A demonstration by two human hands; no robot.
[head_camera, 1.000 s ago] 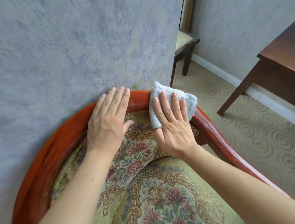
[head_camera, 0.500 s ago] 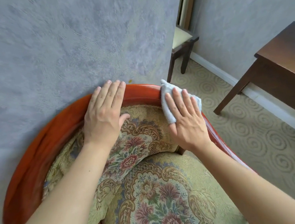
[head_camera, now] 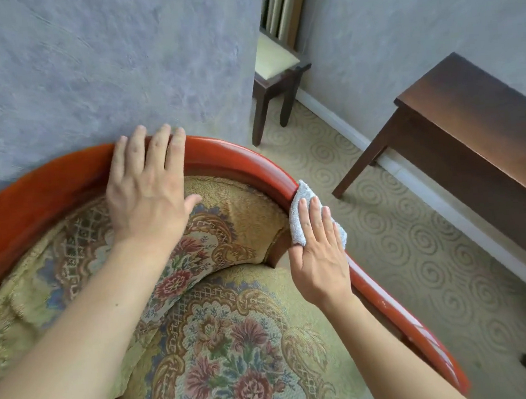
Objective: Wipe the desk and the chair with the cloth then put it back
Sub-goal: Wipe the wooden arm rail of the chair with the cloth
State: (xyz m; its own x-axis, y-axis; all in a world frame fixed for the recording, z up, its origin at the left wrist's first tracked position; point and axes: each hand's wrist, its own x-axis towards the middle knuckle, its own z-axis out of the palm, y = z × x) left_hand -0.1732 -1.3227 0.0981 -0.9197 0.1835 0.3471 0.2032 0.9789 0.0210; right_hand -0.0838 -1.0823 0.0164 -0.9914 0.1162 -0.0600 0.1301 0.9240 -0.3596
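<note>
1. On the right bend of the chair's red rim (head_camera: 245, 161), the cloth (head_camera: 304, 208) lies folded under the right hand (head_camera: 319, 258), whose straight fingers (head_camera: 314, 217) press it flat to the wood; nothing is gripped.
2. Further round the rim, at its back by the wall (head_camera: 101, 70), the left hand (head_camera: 146, 190) rests flat and open, fingers over the top edge, holding nothing. It looks to be steadying the chair.
3. To wipe well, I judge the right hand should keep even pressure and let the cloth wrap over the rim's rounded top, not only its inner face, then follow the curve down the arm toward the front.
4. The pad is small, so refolding to a clean face may help before the next stretch. The cloth should stay on the wood and off the flowered upholstery (head_camera: 223, 346) inside the rim.
5. The left hand should keep clear of the cloth's path.
6. Count, outward from the rim: one cloth, two hands, one armchair, one dark stool (head_camera: 280, 80) beyond it by the wall, one dark desk (head_camera: 477, 123) to its right, and one patterned carpet (head_camera: 403, 250) beneath.
</note>
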